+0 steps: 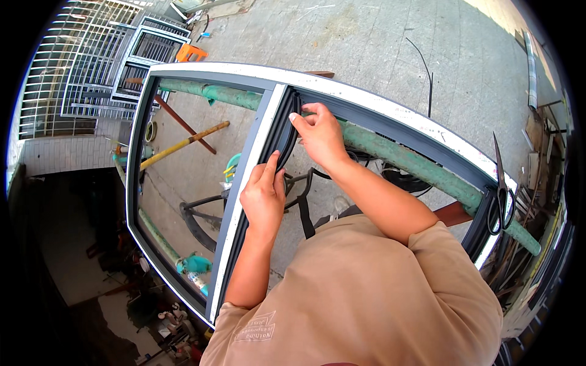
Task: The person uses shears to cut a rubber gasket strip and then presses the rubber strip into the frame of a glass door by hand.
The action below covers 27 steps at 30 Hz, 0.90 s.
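Note:
A grey and white window frame (pixel 201 74) lies flat on green pipes (pixel 415 163). A black rubber sealing strip (pixel 287 131) runs along its middle bar (pixel 259 137). My left hand (pixel 264 195) presses the strip against that bar with thumb and fingers. My right hand (pixel 318 135) pinches the strip near the frame's top corner. The loose end of the strip (pixel 303 213) hangs down below my hands.
Black scissors (pixel 500 201) rest on the frame's right corner. A yellow pole (pixel 183 145) and a reddish bar (pixel 183 124) lie under the frame. Metal window grilles (pixel 91 73) stand at upper left. A black cable (pixel 425 64) lies on the concrete floor. Clutter sits at the lower left.

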Motion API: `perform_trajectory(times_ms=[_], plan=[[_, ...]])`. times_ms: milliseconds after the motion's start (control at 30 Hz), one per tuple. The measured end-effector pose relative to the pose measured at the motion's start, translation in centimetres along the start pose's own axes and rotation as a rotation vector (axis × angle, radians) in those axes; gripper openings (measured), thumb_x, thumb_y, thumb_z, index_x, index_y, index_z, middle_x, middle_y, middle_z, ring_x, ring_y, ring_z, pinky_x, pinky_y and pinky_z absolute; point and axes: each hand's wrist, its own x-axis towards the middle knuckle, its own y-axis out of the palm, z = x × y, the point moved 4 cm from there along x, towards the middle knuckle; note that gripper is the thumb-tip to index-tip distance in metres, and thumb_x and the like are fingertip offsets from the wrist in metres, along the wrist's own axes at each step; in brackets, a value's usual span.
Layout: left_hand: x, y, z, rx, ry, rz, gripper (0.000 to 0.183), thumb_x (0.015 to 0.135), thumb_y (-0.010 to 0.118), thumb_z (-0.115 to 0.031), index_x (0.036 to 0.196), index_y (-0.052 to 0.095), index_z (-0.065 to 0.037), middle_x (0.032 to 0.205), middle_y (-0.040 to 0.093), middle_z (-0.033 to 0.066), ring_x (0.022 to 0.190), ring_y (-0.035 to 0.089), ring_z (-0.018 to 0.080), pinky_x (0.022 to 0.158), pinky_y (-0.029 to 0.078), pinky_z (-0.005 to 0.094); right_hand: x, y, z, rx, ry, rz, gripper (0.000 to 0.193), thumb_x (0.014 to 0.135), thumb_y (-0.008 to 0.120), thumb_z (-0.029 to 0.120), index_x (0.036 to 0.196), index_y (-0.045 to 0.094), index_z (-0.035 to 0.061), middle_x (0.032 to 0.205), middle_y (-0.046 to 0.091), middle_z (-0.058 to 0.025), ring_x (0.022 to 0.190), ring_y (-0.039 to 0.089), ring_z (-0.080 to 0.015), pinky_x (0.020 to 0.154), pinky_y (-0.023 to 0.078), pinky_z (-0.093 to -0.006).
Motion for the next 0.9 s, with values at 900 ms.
perform_trajectory(times_ms=[900], plan=[[1.2,1.2,0.8,0.088,-0.027,-0.046,0.048,0.097,0.086,-0.009,0.143,0.083,-0.021,0.092,0.068,0.0098,0.076,0.072,0.0316,0.07,0.059,0.0455,0.0,2.6,1.2,-0.028,-0.096,-0.194,0.044,0.104,0.083,0.03,0.133,0.072,-0.0004,0.096,0.084,-0.0142,0.087,0.081,-0.032,0.082,0.063,-0.0458]])
